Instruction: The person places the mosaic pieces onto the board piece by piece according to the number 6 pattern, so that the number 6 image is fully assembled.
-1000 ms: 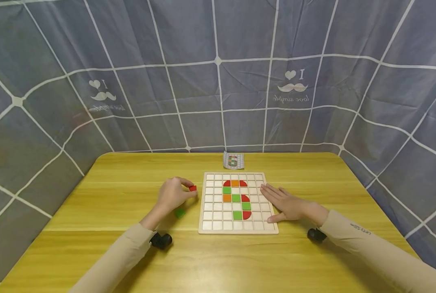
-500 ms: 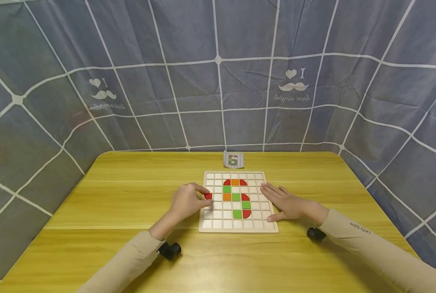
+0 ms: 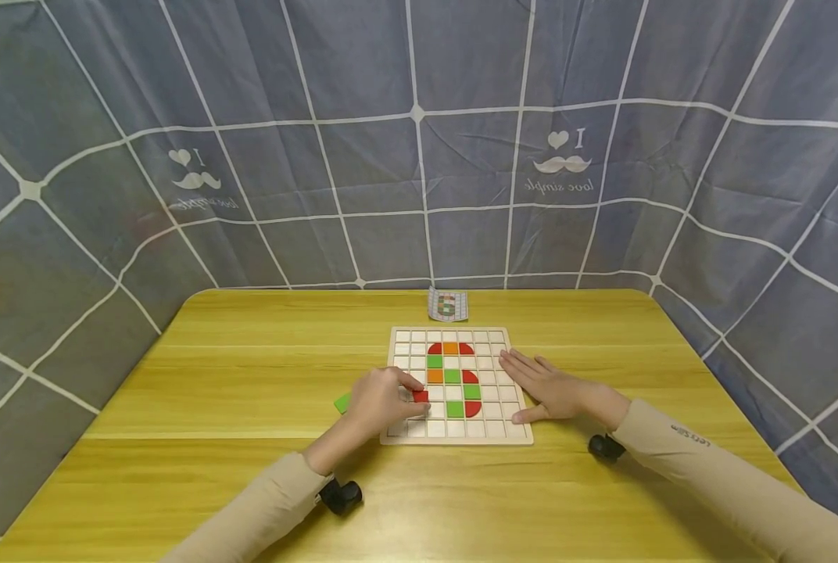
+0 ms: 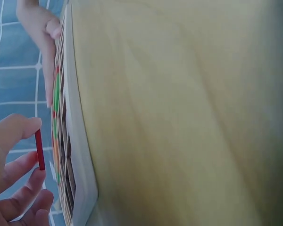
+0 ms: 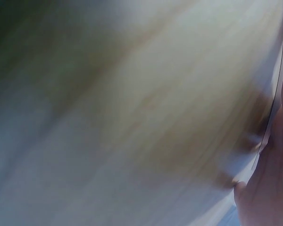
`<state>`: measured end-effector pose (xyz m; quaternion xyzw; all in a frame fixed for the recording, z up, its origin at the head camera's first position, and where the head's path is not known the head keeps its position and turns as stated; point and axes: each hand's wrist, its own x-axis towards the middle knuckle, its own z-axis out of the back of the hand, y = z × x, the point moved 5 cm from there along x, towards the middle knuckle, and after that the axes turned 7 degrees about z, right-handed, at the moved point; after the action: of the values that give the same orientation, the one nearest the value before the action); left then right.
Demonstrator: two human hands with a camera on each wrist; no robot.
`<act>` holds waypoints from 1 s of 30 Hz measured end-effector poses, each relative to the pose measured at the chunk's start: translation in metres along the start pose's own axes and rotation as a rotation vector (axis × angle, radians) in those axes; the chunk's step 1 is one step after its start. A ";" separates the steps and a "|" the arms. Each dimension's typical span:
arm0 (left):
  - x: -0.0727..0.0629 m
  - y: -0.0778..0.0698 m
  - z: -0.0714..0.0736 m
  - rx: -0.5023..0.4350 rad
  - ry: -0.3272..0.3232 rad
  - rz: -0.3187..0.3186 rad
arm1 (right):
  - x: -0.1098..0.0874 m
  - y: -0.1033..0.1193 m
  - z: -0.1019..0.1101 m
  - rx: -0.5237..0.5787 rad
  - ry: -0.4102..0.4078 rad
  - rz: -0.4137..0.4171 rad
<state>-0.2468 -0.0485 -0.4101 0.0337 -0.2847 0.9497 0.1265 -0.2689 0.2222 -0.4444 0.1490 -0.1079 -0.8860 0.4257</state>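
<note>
My left hand (image 3: 382,399) pinches a thin red tile (image 3: 420,396) between thumb and fingers, over the left part of a pale wooden grid board (image 3: 408,432). In the left wrist view the red tile (image 4: 40,149) is seen edge-on, held just above the board. Red, orange and green tiles sit in the board's cells in a curving line; a green tile (image 3: 455,409) lies in the lower part of it. My right hand (image 3: 549,387) rests with fingers outstretched on the board's right edge.
A loose green tile (image 3: 342,403) lies on the wooden table (image 3: 250,375) left of the board, partly behind my left hand. Beyond the board lies a small printed card (image 3: 448,305) with a coloured grid pattern. A grey curtain (image 3: 363,156) hangs behind the table.
My left hand has carried the red tile rightward from beside the board to over its left cells. The right hand has stayed in place on the board's edge.
</note>
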 end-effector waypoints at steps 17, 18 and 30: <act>0.000 -0.013 -0.016 0.034 0.105 -0.037 | 0.002 0.003 0.002 -0.009 0.006 0.011; 0.000 -0.014 -0.017 0.035 0.106 -0.037 | 0.002 0.002 0.002 -0.008 0.007 0.010; -0.001 -0.020 -0.021 0.054 0.057 -0.094 | 0.001 -0.001 0.001 -0.004 0.008 0.003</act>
<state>-0.2405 -0.0210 -0.4169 0.0236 -0.2532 0.9506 0.1781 -0.2703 0.2219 -0.4443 0.1515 -0.1045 -0.8851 0.4275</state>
